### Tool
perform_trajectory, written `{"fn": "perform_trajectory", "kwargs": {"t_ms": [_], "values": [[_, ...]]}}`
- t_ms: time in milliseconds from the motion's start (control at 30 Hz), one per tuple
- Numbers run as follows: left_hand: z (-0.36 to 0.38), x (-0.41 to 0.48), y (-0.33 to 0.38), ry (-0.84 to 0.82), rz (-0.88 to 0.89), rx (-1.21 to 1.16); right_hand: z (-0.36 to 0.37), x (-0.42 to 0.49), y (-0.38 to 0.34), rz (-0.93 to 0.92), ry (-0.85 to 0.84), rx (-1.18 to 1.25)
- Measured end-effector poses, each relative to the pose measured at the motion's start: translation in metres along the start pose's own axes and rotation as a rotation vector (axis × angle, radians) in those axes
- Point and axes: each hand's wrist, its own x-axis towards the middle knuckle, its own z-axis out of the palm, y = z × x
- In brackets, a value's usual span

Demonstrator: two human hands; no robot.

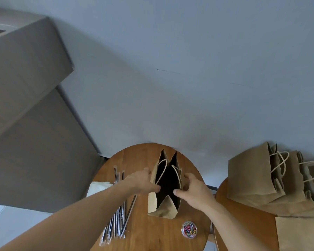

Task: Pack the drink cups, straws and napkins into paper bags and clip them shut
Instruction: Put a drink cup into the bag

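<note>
Head view looks down on a small round table where a paper bag stands upright with its mouth spread and its inside dark. The person has a hand on each long side. The left hand has its thumb at the rim and its fingers curled round the outside of the left wall. The right hand does the same on the right wall, pinching the paper edge. I'd say they are pulling the two sides apart so the bag stands square and stays open for loading. The rope handles flop inward over the opening.

Everything else seems laid out within easy reach. A loose bundle of wrapped straws lies just left of the bag, partly under the left forearm. A pale stack that looks like napkins sits beyond them at the table's edge. A clear tub of coloured paper clips waits near the bag's front corner, handy for closing the top.

On a second table to the right, spare bags lie on their sides. I can see no drink cups anywhere, and I cannot tell whether anything is already inside the bag.
</note>
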Motion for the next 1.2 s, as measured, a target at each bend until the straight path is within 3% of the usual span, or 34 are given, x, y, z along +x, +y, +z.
{"fn": "perform_trajectory", "kwargs": {"t_ms": [167, 233, 400, 633, 933, 1067, 1200], "values": [[-0.036, -0.017, 0.006, -0.104, 0.026, 0.134, -0.026, -0.001, -0.012, -0.06, -0.109, 0.02], [-0.056, -0.027, 0.01, -0.011, 0.026, 0.218, -0.044, -0.001, -0.022, -0.091, -0.11, 0.01], [-0.112, -0.054, 0.023, 0.291, 0.036, 0.368, -0.094, 0.008, -0.072, -0.248, 0.098, -0.094], [-0.218, -0.136, 0.006, 0.607, -0.021, 0.342, -0.13, 0.009, -0.196, -0.521, 0.177, -0.198], [-0.31, -0.268, -0.09, 0.931, -0.195, 0.251, -0.134, -0.043, -0.382, -0.882, 0.266, -0.271], [-0.335, -0.308, -0.156, 0.997, -0.272, 0.21, -0.111, -0.067, -0.46, -1.019, 0.263, -0.275], [-0.354, -0.34, -0.229, 0.952, -0.384, 0.174, -0.076, -0.083, -0.531, -1.082, 0.198, -0.322]]}}
